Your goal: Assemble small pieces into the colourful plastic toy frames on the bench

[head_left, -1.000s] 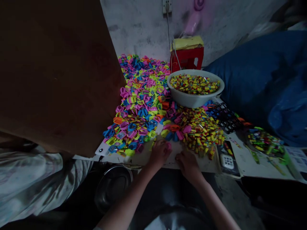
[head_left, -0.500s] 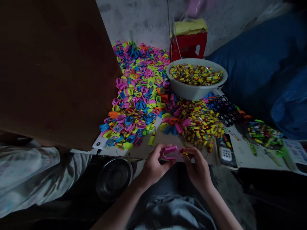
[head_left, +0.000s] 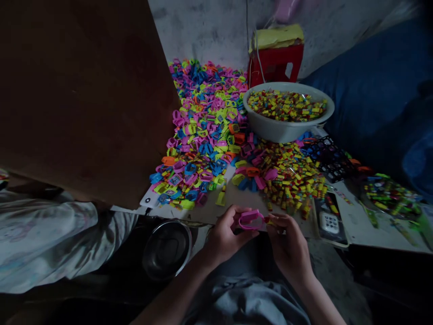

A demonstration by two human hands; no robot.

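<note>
My left hand [head_left: 227,234] is closed on a pink plastic ring-shaped piece [head_left: 251,220], held just off the table's front edge. My right hand [head_left: 287,243] pinches a small red and yellow piece [head_left: 269,220] against the right side of that pink piece. A big heap of pink, blue, yellow and orange plastic pieces [head_left: 206,131] covers the table beyond my hands. A pile of small yellow and red pieces [head_left: 291,176] lies to the right of it.
A white bowl [head_left: 287,128] full of small yellow pieces stands at the back, before a red stool [head_left: 275,65]. A brown board [head_left: 77,95] blocks the left. A metal bowl [head_left: 167,248] sits below the table edge. A calculator-like device [head_left: 329,221] and a black grid [head_left: 326,155] lie right.
Both hands left the table surface, lifting the pink piece toward me, and now hold it between them. The view has shifted slightly left.
</note>
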